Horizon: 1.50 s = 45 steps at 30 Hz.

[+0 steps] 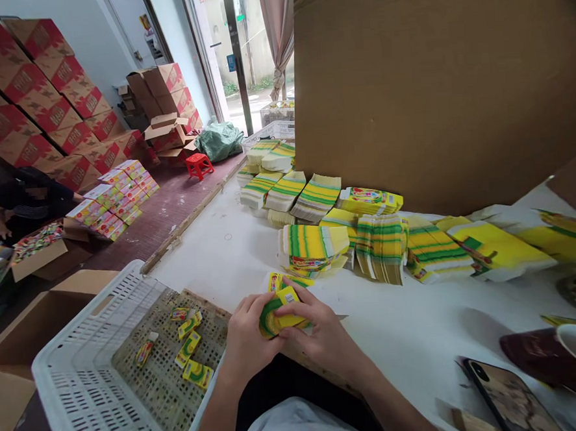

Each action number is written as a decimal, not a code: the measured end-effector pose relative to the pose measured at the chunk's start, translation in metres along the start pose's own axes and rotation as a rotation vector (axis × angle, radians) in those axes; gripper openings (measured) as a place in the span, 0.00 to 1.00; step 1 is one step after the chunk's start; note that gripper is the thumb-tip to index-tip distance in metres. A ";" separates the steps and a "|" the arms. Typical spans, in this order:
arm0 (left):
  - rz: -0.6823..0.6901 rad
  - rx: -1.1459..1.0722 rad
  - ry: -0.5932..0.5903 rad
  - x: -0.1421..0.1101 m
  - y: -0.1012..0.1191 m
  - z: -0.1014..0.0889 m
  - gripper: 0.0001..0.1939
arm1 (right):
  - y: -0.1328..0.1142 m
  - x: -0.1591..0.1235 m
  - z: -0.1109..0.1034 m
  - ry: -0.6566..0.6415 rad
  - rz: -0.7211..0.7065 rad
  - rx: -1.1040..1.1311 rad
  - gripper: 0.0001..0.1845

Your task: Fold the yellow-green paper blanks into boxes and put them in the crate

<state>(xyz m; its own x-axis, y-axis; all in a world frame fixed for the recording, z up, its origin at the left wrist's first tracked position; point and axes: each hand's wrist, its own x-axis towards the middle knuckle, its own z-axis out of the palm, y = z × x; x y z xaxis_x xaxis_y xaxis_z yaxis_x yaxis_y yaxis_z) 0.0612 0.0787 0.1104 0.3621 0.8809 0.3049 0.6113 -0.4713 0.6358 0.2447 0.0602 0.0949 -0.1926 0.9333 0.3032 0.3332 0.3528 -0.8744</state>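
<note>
Both my hands meet at the table's near edge around a small yellow and green carton (288,311) with a barcode on it. My left hand (253,328) wraps its left side, and my right hand (319,327) pinches it from the right with thumb and fingers. Just beyond my fingertips lies another yellow printed piece (276,281), partly hidden by the hands. To the left, a white plastic basket (77,358) holds several small yellow cartons (187,349) on its perforated bottom.
Stacks of flat yellow-green cartons (314,243) spread across the white table (212,246), before a tall cardboard sheet (431,89). At right are a phone (511,397) and a dark mug (540,356). Left on the floor are stacked boxes (57,116), a red stool (200,165) and a crouching person (28,199).
</note>
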 end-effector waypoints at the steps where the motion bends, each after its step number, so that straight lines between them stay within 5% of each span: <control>1: -0.020 0.001 -0.010 -0.001 -0.003 -0.005 0.28 | 0.002 0.000 0.003 0.021 0.011 0.017 0.24; 4: -0.175 0.097 0.041 -0.012 -0.031 -0.033 0.25 | 0.019 -0.003 0.002 0.129 0.065 -0.045 0.36; 7: -0.460 0.446 0.207 -0.031 -0.076 -0.070 0.30 | 0.044 -0.008 -0.007 0.198 0.119 -0.355 0.26; 9: -0.656 0.632 0.254 -0.043 -0.103 -0.083 0.43 | 0.057 -0.011 -0.008 0.162 0.125 -0.512 0.20; 12: -0.624 0.562 0.225 -0.051 -0.119 -0.078 0.46 | 0.063 -0.013 -0.003 0.117 0.128 -0.536 0.18; 18: -0.359 0.066 0.151 -0.029 -0.089 -0.033 0.28 | 0.054 -0.013 -0.001 0.179 0.182 -0.387 0.18; 24: -0.245 -0.753 0.072 -0.012 -0.041 0.019 0.49 | 0.027 -0.009 0.002 0.197 0.274 -0.038 0.23; 27: -0.286 -1.048 0.105 -0.005 -0.013 0.039 0.44 | 0.012 -0.006 0.011 0.078 0.215 0.107 0.21; 30: -0.365 -1.101 0.279 0.006 0.007 0.042 0.29 | 0.002 -0.007 0.018 -0.025 0.182 0.436 0.25; 33: -0.235 -1.088 0.501 0.013 0.014 0.035 0.20 | -0.003 -0.009 0.024 -0.125 0.158 0.707 0.39; 35: -0.144 -1.008 0.581 0.014 0.013 0.032 0.19 | -0.005 -0.010 0.029 -0.147 0.123 0.668 0.42; 41: -0.213 -0.763 0.343 -0.003 0.005 0.034 0.30 | -0.004 -0.006 0.034 0.130 0.189 0.360 0.24; 45: -0.226 -0.710 0.415 -0.007 -0.007 0.034 0.21 | 0.001 -0.002 0.024 0.140 0.152 0.347 0.12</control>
<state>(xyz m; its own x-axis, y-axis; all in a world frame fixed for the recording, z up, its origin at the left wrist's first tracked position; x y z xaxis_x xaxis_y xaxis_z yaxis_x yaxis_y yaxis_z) 0.0779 0.0743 0.0796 -0.0871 0.9606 0.2641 0.0010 -0.2650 0.9642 0.2231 0.0565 0.0845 -0.0295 0.9816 0.1884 0.0121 0.1888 -0.9819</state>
